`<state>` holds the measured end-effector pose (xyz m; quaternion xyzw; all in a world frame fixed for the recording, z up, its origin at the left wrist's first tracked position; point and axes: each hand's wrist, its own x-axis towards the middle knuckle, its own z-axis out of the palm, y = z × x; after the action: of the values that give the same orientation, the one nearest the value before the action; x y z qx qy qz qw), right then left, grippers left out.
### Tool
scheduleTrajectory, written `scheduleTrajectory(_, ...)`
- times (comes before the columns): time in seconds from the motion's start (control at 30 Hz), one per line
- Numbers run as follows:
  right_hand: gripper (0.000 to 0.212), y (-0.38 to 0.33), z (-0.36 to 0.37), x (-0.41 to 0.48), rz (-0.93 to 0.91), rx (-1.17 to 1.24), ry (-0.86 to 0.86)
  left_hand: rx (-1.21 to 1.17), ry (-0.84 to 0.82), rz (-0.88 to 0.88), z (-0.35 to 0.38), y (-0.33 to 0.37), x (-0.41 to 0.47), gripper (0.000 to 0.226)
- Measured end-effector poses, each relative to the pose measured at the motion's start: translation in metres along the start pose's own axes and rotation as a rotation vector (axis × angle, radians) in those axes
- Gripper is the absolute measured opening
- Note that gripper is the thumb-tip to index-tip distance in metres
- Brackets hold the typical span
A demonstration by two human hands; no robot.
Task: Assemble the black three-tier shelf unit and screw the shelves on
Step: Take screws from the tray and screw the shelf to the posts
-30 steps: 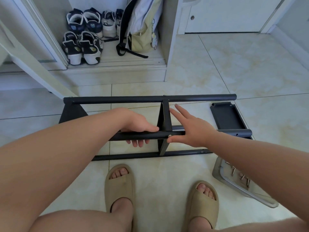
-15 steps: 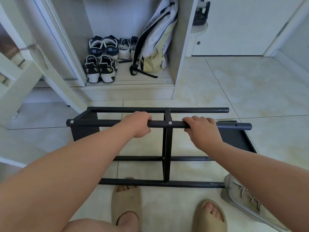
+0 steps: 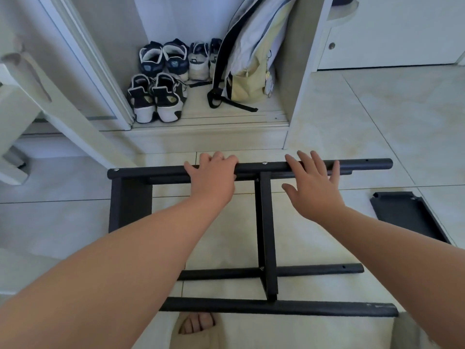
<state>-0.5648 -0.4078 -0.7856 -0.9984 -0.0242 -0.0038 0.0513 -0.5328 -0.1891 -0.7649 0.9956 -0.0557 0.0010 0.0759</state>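
Pale tiled floor (image 3: 377, 122) fronts an open closet with shoes (image 3: 161, 96) and a backpack (image 3: 251, 59) at 12 o'clock. The shelf frame (image 3: 266, 235) stands on its side at centre view, just ahead of a slippered foot (image 3: 196, 326) at 6 o'clock. A second ago it lay flatter. Half a second ago both hands clenched the top tube (image 3: 261, 168) — now only the left hand (image 3: 214, 177) grips it, and the right hand (image 3: 314, 187) has let go, fingers spread over the tube. Judgement: repositioning is done, freeing the right hand for the loose shelf panel (image 3: 407, 215) at 3 o'clock. Long axis runs 9 to 3 o'clock — bare tube ends with screw holes point to 3.
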Motion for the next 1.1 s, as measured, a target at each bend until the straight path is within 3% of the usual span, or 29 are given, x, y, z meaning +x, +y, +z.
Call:
scheduleTrajectory(0.27, 0.074, 0.019, 0.067, 0.046, -0.085, 0.024, -0.172, 0.029, -0.105, -0.136, 0.063, -0.007, 0.049, 0.049)
scheduleTrajectory(0.4, 0.072, 0.023, 0.085, 0.059, -0.088, 0.079, -0.257, 0.025, -0.127, -0.15, 0.088, -0.013, 0.059, 0.049)
scheduleTrajectory(0.57, 0.071, 0.023, 0.079, 0.056, -0.06, 0.108, -0.259, -0.052, -0.126, -0.152, 0.088, -0.012, 0.058, 0.04)
scheduleTrajectory(0.77, 0.069, 0.015, 0.042, -0.001, -0.128, 0.154, -0.251, -0.125, -0.148, -0.026, 0.062, 0.004, 0.009, 0.054)
scheduleTrajectory(1.0, 0.069, 0.011, 0.021, -0.091, -0.23, 0.125, -0.422, -0.378, -0.66, -0.079, 0.059, 0.018, -0.079, 0.064)
scheduleTrajectory(1.1, 0.066, 0.01, 0.032, -0.117, -0.23, 0.074, -0.542, -0.43, -0.762, -0.128, 0.067, 0.023, -0.1, 0.06)
